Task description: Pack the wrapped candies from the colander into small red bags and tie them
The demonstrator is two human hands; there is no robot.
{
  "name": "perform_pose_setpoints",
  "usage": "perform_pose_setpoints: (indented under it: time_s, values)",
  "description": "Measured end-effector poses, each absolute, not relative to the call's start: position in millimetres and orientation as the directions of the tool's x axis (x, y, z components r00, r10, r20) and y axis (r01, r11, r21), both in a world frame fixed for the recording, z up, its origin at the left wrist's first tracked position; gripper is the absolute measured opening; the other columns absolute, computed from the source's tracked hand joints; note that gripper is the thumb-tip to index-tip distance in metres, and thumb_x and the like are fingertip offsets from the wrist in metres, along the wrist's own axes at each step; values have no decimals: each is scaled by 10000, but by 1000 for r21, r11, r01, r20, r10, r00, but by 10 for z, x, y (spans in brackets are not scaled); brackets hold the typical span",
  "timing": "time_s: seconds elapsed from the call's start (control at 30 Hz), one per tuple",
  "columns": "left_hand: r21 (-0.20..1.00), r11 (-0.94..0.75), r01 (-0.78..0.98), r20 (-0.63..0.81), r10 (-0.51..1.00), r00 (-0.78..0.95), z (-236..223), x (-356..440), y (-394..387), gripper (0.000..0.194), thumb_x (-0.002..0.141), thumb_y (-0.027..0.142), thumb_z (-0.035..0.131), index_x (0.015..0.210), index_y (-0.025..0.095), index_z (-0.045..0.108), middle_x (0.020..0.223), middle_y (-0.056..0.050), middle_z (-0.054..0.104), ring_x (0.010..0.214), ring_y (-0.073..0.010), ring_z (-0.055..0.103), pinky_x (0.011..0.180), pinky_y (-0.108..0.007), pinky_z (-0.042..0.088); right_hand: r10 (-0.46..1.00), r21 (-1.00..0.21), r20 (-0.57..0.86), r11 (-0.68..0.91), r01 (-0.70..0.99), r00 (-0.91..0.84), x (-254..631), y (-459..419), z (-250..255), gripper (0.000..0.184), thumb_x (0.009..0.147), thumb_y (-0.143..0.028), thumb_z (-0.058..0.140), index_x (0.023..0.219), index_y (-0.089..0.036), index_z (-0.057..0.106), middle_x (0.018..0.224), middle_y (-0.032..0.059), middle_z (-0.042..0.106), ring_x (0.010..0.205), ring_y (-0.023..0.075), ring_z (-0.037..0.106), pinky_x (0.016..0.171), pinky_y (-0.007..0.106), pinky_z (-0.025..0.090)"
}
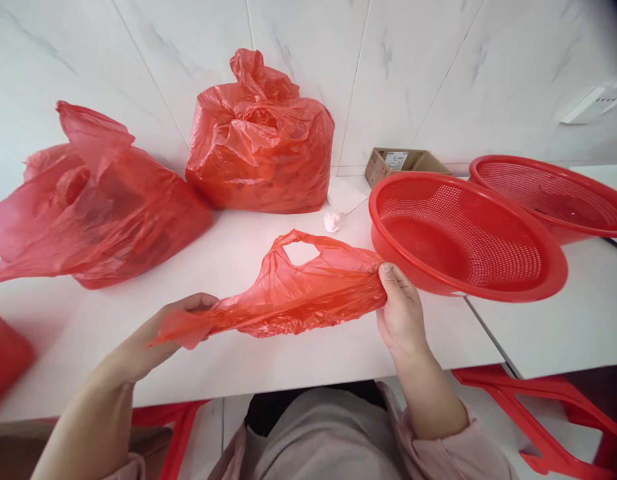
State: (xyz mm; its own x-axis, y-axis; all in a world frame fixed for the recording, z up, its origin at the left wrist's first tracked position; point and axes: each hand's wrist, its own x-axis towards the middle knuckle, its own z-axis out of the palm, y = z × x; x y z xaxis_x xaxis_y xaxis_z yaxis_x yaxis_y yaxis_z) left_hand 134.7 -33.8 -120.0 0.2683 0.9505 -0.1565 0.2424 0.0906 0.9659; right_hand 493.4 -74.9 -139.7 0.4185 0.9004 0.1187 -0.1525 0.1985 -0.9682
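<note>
An empty red plastic bag is stretched flat just above the white table, its handle loop facing away from me. My left hand pinches the bag's left end with closed fingers. My right hand grips the bag's right end, thumb on top. A red perforated colander stands right beside my right hand, almost touching the bag.
Two full red plastic bags stand against the tiled wall, one at the left and one at the centre back. A second red colander, a small cardboard box and a crumpled tissue lie behind. Red stools sit under the table.
</note>
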Motion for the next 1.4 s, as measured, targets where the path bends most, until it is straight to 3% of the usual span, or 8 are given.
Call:
perform_pose_setpoints:
  time_s: [0.23, 0.43, 0.53, 0.63, 0.77, 1.0, 1.17, 1.4]
  values:
    - [946, 263, 190, -312, 897, 313, -1034, 1612, -462, 518, 817, 401, 709, 1314, 316, 590, 1246, -63, 692, 1069, -270, 674, 913, -345, 535, 942, -970, 79, 149, -193, 326, 4870, -727, -1406, 280, 912, -483, 580, 864, -212, 631, 875, 25, 660, 739, 157, 603, 638, 265, 486]
    - [904, 411, 120, -424, 820, 384, -1113, 1912, -480, 436, 842, 526, 646, 1003, 138, 765, 1020, -128, 771, 887, -274, 725, 838, -353, 556, 921, -975, 199, 150, 166, 334, 4876, -753, -1469, 347, 967, -484, 463, 1118, -215, 621, 1073, 83, 661, 935, 218, 636, 790, 350, 521]
    - [881, 470, 57, -457, 814, 358, -1178, 1983, -457, 413, 829, 519, 669, 934, 134, 778, 1033, -128, 770, 894, -266, 727, 881, -352, 550, 757, -789, 528, 270, 552, 385, 4887, -839, -1402, 426, 921, -376, 579, 1307, -214, 502, 1259, 127, 581, 1149, 259, 564, 950, 429, 472]
    - [847, 531, -18, -490, 796, 356, -1180, 2006, -429, 383, 787, 489, 727, 940, 141, 775, 1013, -121, 774, 895, -263, 726, 852, -332, 564, 743, -525, 669, 493, 694, -22, 4842, -932, -1256, 483, 867, -286, 666, 1319, -243, 502, 1308, 114, 567, 1225, 271, 519, 1028, 462, 420]
    - [808, 504, -304, -397, 848, 351, -1158, 2082, -425, 482, 783, 610, 663, 1049, 217, 749, 977, -67, 778, 820, -226, 724, 717, -296, 590, 827, -565, 459, 554, 612, -325, 4682, -933, -1173, 255, 880, -269, 657, 1128, -245, 606, 1024, 44, 696, 932, 224, 634, 893, 423, 472]
    - [935, 239, -263, -142, 929, 342, -1371, 2555, -687, 585, 829, 493, 691, 1359, 296, 543, 1412, -69, 570, 1240, -279, 562, 967, -383, 511, 984, -967, 147, 121, 223, 104, 4383, -865, -1247, 205, 849, -370, 660, 873, -219, 524, 788, -18, 588, 723, 140, 562, 705, 280, 482]
    - [968, 225, -110, -190, 946, 264, -1426, 2550, -672, 321, 879, 422, 656, 1061, 168, 730, 1020, -80, 752, 928, -217, 687, 848, -320, 540, 998, -999, 41, 40, -30, -47, 4421, -839, -1268, 251, 806, -366, 717, 828, -206, 526, 788, -26, 571, 728, 119, 532, 703, 253, 455]
    - [935, 282, -216, -278, 959, 47, -1367, 1881, -494, 317, 667, 404, 851, 872, 190, 738, 751, 3, 726, 622, -121, 634, 604, -202, 540, 978, -897, -24, 71, -435, 208, 4899, -706, -1285, 277, 777, -362, 768, 768, -217, 532, 677, -54, 528, 586, 75, 461, 536, 180, 397]
